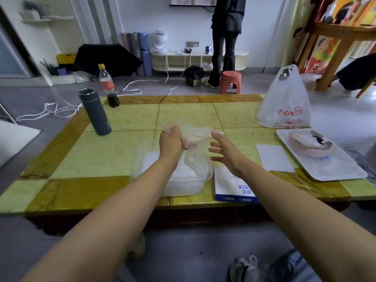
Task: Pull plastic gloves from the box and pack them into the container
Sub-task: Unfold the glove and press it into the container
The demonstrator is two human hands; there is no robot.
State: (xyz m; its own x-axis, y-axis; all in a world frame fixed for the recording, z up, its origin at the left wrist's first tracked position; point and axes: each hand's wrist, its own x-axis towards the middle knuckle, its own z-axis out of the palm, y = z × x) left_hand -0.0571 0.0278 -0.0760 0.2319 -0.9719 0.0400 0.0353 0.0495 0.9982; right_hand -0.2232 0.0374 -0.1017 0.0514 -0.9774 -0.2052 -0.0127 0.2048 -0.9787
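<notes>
Surface: a low table (101,151) with a yellow-green tiled top and brown border, standing on a grey floor (183,241). White cords (57,110) trail off the far left corner. An orange plastic stool (231,81) and a standing person (223,47) are beyond the far edge.

Containers: the clear rectangular plastic container (183,184) sits at the middle of the near edge, with a pale translucent mass inside. The blue-and-white cardboard glove box (234,190) lies just beside it on the right, overhanging the near edge. Your left hand (171,142) grips a thin clear plastic glove (195,139) above the container, and its loose end hangs into the container. Your right hand (225,151) holds nothing, fingers spread wide, above the box.

Edges: a dark grey steel flask (95,112) and a nearly empty cola bottle (107,86) stand at the far left corner. A white plastic carrier bag (284,102) stands at the far right corner. Along the right edge are a white tray (325,169) carrying a pink bowl (311,143) and a white paper sheet (272,157). The tiles left of the container are bare.
</notes>
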